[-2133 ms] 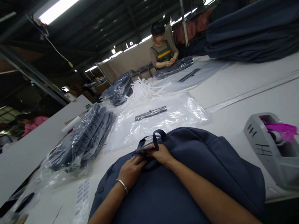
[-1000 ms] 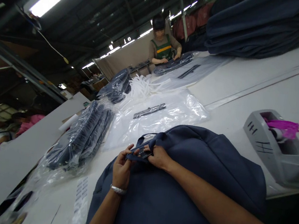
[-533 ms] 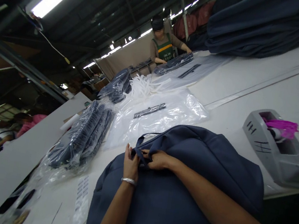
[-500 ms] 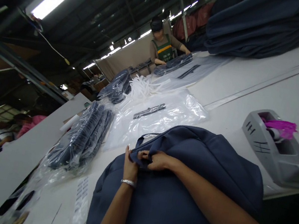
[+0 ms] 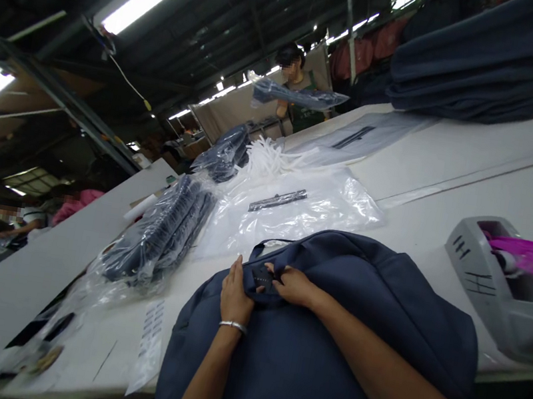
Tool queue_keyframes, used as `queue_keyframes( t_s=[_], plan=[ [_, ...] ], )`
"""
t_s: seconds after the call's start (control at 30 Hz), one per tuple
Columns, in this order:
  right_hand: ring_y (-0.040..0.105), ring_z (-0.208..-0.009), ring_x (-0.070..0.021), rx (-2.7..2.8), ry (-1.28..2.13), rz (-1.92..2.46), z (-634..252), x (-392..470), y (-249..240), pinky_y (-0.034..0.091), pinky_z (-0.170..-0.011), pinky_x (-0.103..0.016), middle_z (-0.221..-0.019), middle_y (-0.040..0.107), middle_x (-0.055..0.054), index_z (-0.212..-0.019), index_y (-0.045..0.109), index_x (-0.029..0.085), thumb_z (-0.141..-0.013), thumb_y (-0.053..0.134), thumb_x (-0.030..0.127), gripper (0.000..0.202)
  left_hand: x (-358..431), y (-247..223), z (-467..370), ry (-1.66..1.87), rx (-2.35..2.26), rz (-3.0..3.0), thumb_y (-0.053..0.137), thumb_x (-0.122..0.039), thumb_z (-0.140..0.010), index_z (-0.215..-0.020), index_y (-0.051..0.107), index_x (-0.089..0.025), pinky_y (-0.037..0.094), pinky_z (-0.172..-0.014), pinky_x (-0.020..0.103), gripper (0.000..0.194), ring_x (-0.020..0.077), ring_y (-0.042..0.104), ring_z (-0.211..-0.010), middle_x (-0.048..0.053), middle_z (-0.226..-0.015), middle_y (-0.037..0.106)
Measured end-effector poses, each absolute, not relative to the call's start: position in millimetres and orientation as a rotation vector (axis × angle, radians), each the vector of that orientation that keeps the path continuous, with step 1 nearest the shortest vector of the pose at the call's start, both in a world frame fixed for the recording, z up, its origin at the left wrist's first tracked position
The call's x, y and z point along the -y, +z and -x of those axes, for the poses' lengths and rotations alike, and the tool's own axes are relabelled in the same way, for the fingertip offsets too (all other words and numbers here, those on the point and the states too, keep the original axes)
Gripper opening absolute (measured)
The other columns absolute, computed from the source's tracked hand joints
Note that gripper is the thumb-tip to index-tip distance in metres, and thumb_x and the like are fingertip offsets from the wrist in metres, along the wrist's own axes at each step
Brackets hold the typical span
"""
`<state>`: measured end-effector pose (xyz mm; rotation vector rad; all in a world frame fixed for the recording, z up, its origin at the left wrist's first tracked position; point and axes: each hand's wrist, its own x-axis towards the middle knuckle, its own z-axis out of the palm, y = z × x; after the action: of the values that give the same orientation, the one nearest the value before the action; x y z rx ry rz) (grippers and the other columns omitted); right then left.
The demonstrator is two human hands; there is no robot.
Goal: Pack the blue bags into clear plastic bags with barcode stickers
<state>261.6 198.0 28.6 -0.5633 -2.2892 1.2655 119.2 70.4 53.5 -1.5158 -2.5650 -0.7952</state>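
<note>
A large dark navy fabric bag (image 5: 311,362) lies in front of me on the white table, with a thin loop handle (image 5: 263,245) at its far edge. My left hand (image 5: 236,299), a silver bracelet on its wrist, grips the fabric at the bag's upper edge, fingers straight along the outer side. From the right, my right hand (image 5: 297,287) pinches at the same edge. Between the hands a small black patch (image 5: 262,279) with faint light lettering shows. Some fingertips are hidden in the fabric folds.
Beyond the bag lies a clear plastic bag (image 5: 319,218) with a black strip. Plastic-wrapped navy bags (image 5: 157,236) lie to the left, white strips (image 5: 267,158) behind. A grey tape dispenser (image 5: 500,284) stands right; a navy stack (image 5: 494,67) is beyond. A co-worker (image 5: 309,88) stands across the table.
The black patch now shows between my hands, and my left hand lies flatter against the bag. The co-worker has raised a plastic-wrapped bag off the table. The view has shifted slightly.
</note>
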Motion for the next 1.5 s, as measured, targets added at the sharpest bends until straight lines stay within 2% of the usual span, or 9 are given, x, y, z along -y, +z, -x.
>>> queue_keyframes(
  t_s=[0.23, 0.43, 0.67, 0.83, 0.9, 1.0, 1.13, 1.3, 1.5],
  plan=[
    [0.055, -0.125, -0.022, 2.243, 1.425, 0.365, -248, -199, 21, 0.04, -0.108, -0.034, -0.133, 0.061, -0.004, -0.146, 0.041, 0.024, -0.084, 0.046, 0.013, 0.064, -45, 60, -131, -0.786, 2.656, 1.385, 0.058, -0.022, -0.08, -0.152, 0.018, -0.025, 0.043, -0.105, 0.039, 0.082, 0.0265, 0.032, -0.142, 0.008, -0.158, 0.026],
    [0.054, -0.126, -0.0227, 2.016, 1.686, 0.271, -243, -195, 22, 0.043, -0.106, -0.037, -0.141, 0.053, -0.004, -0.14, 0.048, 0.023, -0.079, 0.048, 0.012, 0.063, -34, 52, -147, -0.574, 2.656, 1.388, 0.059, -0.034, -0.082, -0.152, 0.017, -0.027, 0.05, -0.092, 0.046, 0.081, 0.0332, 0.047, -0.13, 0.012, -0.158, 0.025],
    [0.061, -0.117, -0.0254, 1.917, 1.864, 0.375, -249, -188, 24, 0.047, -0.102, -0.04, -0.139, 0.055, -0.007, -0.138, 0.05, 0.023, -0.078, 0.054, 0.013, 0.062, -34, 46, -140, -0.579, 2.715, 1.378, 0.064, -0.031, -0.077, -0.152, 0.013, -0.029, 0.048, -0.094, 0.047, 0.091, 0.0329, 0.046, -0.131, 0.014, -0.157, 0.027],
    [0.062, -0.112, -0.0266, 1.893, 1.964, 0.335, -252, -185, 18, 0.056, -0.088, -0.04, -0.129, 0.062, -0.007, -0.133, 0.056, 0.024, -0.079, 0.058, 0.025, 0.054, -28, 49, -145, -0.568, 2.533, 1.46, 0.069, -0.023, -0.075, -0.151, 0.019, -0.03, 0.033, -0.11, 0.054, 0.091, 0.035, 0.018, -0.146, 0.013, -0.161, 0.01],
    [0.062, -0.112, -0.0273, 1.836, 1.912, 0.426, -255, -186, 22, 0.052, -0.095, -0.043, -0.121, 0.067, -0.007, -0.121, 0.064, 0.022, -0.076, 0.065, 0.029, 0.046, -27, 47, -146, -0.501, 2.458, 1.553, 0.067, -0.017, -0.076, -0.151, 0.022, -0.032, 0.025, -0.115, 0.056, 0.088, 0.033, 0.011, -0.147, 0.011, -0.161, 0.012],
    [0.062, -0.111, -0.0272, 1.47, 1.897, 0.597, -269, -181, 39, 0.044, -0.105, -0.045, -0.106, 0.071, -0.007, -0.104, 0.069, 0.02, -0.071, 0.074, 0.034, 0.036, -26, 40, -145, -0.483, 2.453, 1.639, 0.062, -0.014, -0.08, -0.15, 0.024, -0.032, 0.027, -0.114, 0.056, 0.082, 0.0311, 0.018, -0.146, 0.011, -0.16, 0.02],
    [0.068, -0.095, -0.0234, 0.878, 2.059, 0.689, -308, -139, 61, 0.047, -0.101, -0.042, -0.088, 0.069, -0.001, -0.101, 0.066, 0.022, -0.072, 0.078, 0.038, 0.035, -25, 31, -143, -0.496, 2.451, 1.666, 0.059, -0.014, -0.082, -0.143, 0.041, -0.027, 0.031, -0.113, 0.056, 0.065, 0.032, 0.024, -0.144, 0.012, -0.156, 0.03],
    [0.059, -0.116, -0.0243, 0.706, 2.158, 0.774, -350, -64, 56, 0.043, -0.109, -0.041, -0.106, 0.067, -0.003, -0.103, 0.067, 0.025, -0.074, 0.078, 0.036, 0.033, -22, 28, -139, -0.507, 2.444, 1.721, 0.059, -0.018, -0.084, -0.129, 0.058, -0.026, 0.031, -0.113, 0.056, 0.046, 0.0324, 0.033, -0.14, 0.012, -0.149, 0.043],
    [0.05, -0.128, -0.023, 0.772, 2.134, 0.821, -355, -40, 59, 0.035, -0.113, -0.04, -0.122, 0.065, -0.005, -0.132, 0.053, 0.027, -0.072, 0.078, 0.035, 0.065, -10, 38, -130, -0.574, 2.418, 1.832, 0.058, -0.016, -0.082, -0.126, 0.059, -0.027, 0.03, -0.112, 0.06, 0.045, 0.0336, 0.037, -0.138, 0.012, -0.147, 0.046]
  ],
)
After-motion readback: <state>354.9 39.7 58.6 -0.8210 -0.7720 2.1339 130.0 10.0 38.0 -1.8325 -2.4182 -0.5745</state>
